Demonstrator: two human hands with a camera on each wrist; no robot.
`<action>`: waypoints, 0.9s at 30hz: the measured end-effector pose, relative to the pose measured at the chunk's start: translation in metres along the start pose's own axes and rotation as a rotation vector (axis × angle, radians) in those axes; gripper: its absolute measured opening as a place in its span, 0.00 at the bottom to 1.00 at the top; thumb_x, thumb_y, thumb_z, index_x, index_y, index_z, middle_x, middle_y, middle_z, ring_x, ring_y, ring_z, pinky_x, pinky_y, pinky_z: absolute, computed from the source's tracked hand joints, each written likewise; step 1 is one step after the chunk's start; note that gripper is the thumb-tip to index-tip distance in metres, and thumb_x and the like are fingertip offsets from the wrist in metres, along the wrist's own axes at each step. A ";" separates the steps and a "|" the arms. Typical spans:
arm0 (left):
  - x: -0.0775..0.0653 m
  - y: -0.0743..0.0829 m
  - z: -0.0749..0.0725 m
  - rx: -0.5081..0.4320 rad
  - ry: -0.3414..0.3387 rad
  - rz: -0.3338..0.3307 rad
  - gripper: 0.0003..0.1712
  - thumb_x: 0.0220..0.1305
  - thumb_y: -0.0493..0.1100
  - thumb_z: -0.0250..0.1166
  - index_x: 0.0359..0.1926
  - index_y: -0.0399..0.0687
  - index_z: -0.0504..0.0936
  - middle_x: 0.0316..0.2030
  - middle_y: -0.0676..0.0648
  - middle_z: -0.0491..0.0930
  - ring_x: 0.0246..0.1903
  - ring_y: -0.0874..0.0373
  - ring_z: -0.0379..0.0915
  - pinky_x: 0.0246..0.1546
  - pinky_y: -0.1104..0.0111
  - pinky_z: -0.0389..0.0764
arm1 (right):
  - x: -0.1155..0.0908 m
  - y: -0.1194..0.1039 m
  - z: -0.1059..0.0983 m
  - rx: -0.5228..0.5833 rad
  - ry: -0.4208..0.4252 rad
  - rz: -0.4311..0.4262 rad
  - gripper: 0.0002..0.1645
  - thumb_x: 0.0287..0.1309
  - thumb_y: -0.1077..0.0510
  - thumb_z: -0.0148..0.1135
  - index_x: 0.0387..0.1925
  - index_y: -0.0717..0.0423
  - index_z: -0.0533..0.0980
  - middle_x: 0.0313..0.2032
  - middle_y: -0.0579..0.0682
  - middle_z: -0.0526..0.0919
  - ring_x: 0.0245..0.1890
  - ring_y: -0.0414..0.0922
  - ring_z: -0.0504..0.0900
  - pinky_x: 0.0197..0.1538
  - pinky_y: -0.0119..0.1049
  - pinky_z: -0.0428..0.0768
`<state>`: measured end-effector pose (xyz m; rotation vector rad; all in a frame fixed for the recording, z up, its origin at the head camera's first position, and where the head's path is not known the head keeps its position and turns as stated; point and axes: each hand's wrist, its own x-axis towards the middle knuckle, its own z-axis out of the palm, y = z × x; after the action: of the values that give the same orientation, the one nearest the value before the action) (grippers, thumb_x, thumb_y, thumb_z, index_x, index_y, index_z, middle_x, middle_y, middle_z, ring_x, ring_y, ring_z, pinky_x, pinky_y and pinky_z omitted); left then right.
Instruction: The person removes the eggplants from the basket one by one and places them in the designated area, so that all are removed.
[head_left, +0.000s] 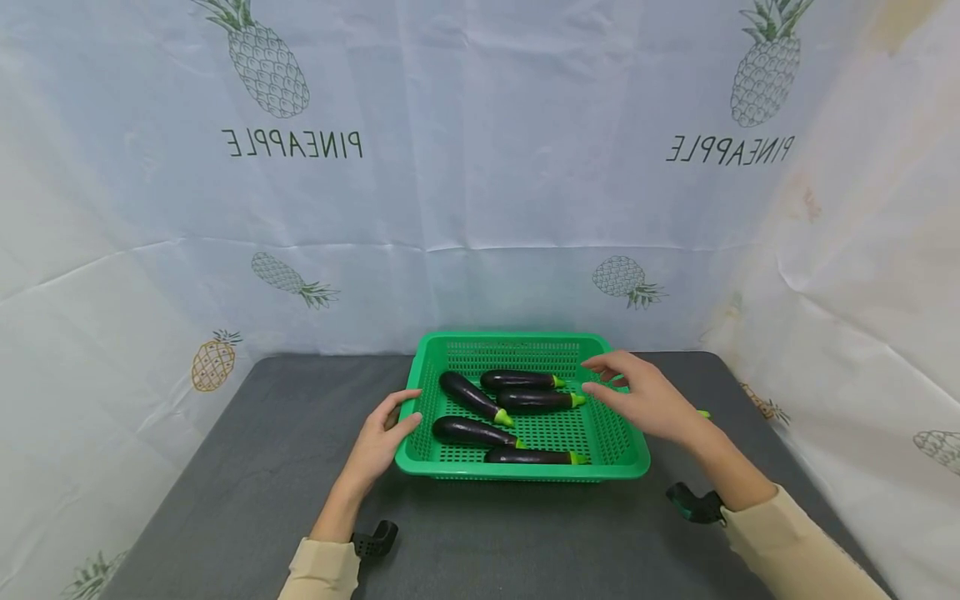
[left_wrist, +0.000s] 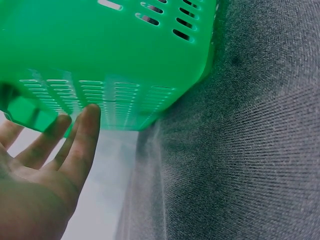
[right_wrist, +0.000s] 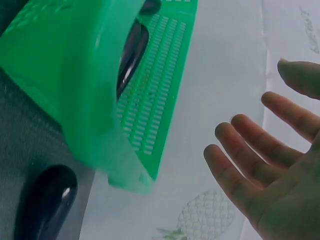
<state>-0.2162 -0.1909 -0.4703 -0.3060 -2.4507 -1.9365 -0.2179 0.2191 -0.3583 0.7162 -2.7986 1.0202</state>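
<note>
A green plastic basket (head_left: 521, 472) with slotted walls stands on the dark table. Several dark purple eggplants (head_left: 536, 401) with green stems lie inside it. My left hand (head_left: 378, 437) is at the basket's left rim, its fingers fairly straight; in the left wrist view the fingertips (left_wrist: 90, 112) are right at the slotted wall. Over the right rim hovers my right hand (head_left: 637, 396), holding nothing, fingers spread and relaxed. Another eggplant (right_wrist: 47, 202) lies on the table outside the basket's right side; in the head view my right arm hides most of it.
The dark grey table (head_left: 510, 542) reaches back to a white cloth (head_left: 517, 192) printed with pineapples, which also hangs along both sides. Black wrist devices (head_left: 375, 540) sit on both arms near the sleeves.
</note>
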 end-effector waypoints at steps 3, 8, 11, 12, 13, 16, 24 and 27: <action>0.000 0.001 0.000 -0.003 0.000 0.000 0.28 0.74 0.53 0.63 0.71 0.55 0.71 0.74 0.44 0.62 0.74 0.47 0.58 0.65 0.44 0.70 | 0.003 -0.004 0.007 0.011 -0.020 -0.006 0.26 0.72 0.46 0.62 0.64 0.54 0.75 0.57 0.50 0.79 0.52 0.51 0.79 0.56 0.52 0.78; -0.001 0.000 -0.001 -0.001 -0.010 0.016 0.28 0.75 0.52 0.62 0.71 0.53 0.70 0.75 0.42 0.60 0.75 0.45 0.55 0.66 0.43 0.68 | 0.009 -0.009 0.019 0.028 -0.062 0.001 0.28 0.70 0.43 0.63 0.64 0.53 0.75 0.58 0.49 0.78 0.52 0.48 0.79 0.56 0.52 0.79; -0.001 0.001 -0.001 -0.008 -0.014 0.013 0.28 0.75 0.51 0.62 0.71 0.53 0.70 0.75 0.42 0.60 0.75 0.46 0.55 0.66 0.43 0.69 | 0.012 -0.011 0.025 0.027 -0.089 0.000 0.28 0.70 0.42 0.63 0.63 0.51 0.75 0.58 0.49 0.78 0.51 0.47 0.79 0.55 0.51 0.79; -0.001 0.001 -0.001 -0.010 -0.013 0.010 0.28 0.75 0.51 0.62 0.71 0.53 0.71 0.75 0.42 0.60 0.75 0.46 0.55 0.65 0.43 0.69 | 0.013 -0.012 0.027 0.031 -0.099 0.001 0.27 0.69 0.43 0.64 0.63 0.51 0.75 0.58 0.49 0.78 0.52 0.47 0.79 0.55 0.52 0.79; -0.001 0.001 -0.001 -0.010 -0.013 0.009 0.28 0.75 0.51 0.62 0.71 0.53 0.71 0.75 0.42 0.60 0.75 0.46 0.55 0.65 0.44 0.69 | 0.014 -0.013 0.029 0.033 -0.107 0.001 0.28 0.69 0.43 0.64 0.63 0.51 0.75 0.58 0.49 0.78 0.52 0.48 0.79 0.55 0.52 0.79; -0.001 0.002 -0.001 -0.011 -0.010 0.006 0.28 0.75 0.52 0.62 0.71 0.53 0.70 0.75 0.42 0.60 0.75 0.46 0.55 0.66 0.43 0.69 | 0.016 -0.017 0.035 0.042 -0.128 0.006 0.27 0.68 0.43 0.66 0.62 0.50 0.75 0.57 0.48 0.78 0.52 0.49 0.79 0.54 0.50 0.79; 0.001 0.002 0.000 0.004 -0.011 0.018 0.27 0.76 0.49 0.61 0.72 0.51 0.70 0.75 0.42 0.60 0.75 0.45 0.54 0.66 0.42 0.68 | 0.020 -0.019 0.053 0.024 -0.172 0.004 0.27 0.67 0.41 0.66 0.60 0.49 0.76 0.50 0.46 0.77 0.49 0.48 0.77 0.50 0.47 0.78; 0.001 0.001 0.000 0.009 -0.006 0.017 0.27 0.76 0.49 0.61 0.72 0.51 0.70 0.75 0.43 0.60 0.75 0.45 0.54 0.66 0.42 0.68 | 0.022 -0.019 0.060 0.014 -0.190 0.009 0.26 0.66 0.40 0.66 0.59 0.48 0.76 0.50 0.45 0.77 0.49 0.46 0.77 0.51 0.46 0.78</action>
<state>-0.2167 -0.1907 -0.4695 -0.3325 -2.4513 -1.9210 -0.2237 0.1603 -0.3890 0.8456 -2.9589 1.0258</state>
